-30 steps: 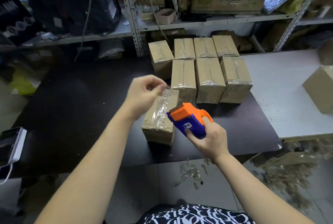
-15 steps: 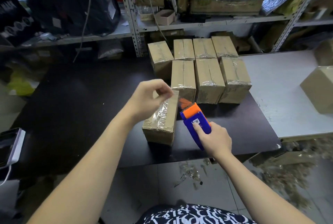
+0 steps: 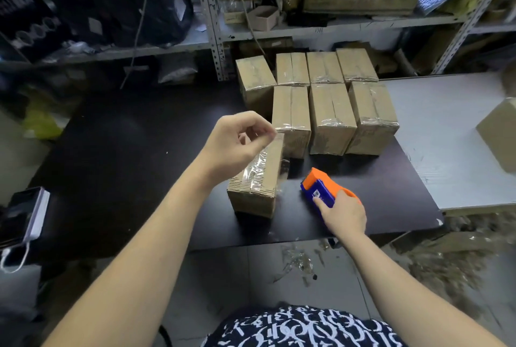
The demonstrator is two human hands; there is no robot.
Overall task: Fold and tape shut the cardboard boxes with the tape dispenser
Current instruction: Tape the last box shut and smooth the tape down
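The left hand (image 3: 237, 142) hovers over the far end of the box (image 3: 251, 201), its grip narrowed to a thumb-and-finger pinch on the free end of a clear tape (image 3: 257, 168) strip. The strip runs along the box's top seam toward the near end. Holding the end raised likely keeps the sticky film off the cardboard until it can be pressed down straight. Some film looks crumpled over the box's right edge; whether it joins the dispenser cannot be told.

The right hand (image 3: 344, 216) rests low on the black bench (image 3: 125, 151), its grip closed round the handle of the orange-and-blue tape dispenser (image 3: 321, 189), with one finger laid on the blue body. The tool lies beside the box on the right, apart from it, probably parked there so the hand can help smooth the strip.

The box stands near the front edge of the black bench, and the dispenser lies close to that edge too. A block of taped boxes (image 3: 331, 115) sits just behind, leaving little room at the box's far end. Open dark surface lies to the left. The white bench (image 3: 441, 128) adjoins on the right, carrying a lone box (image 3: 499, 134).
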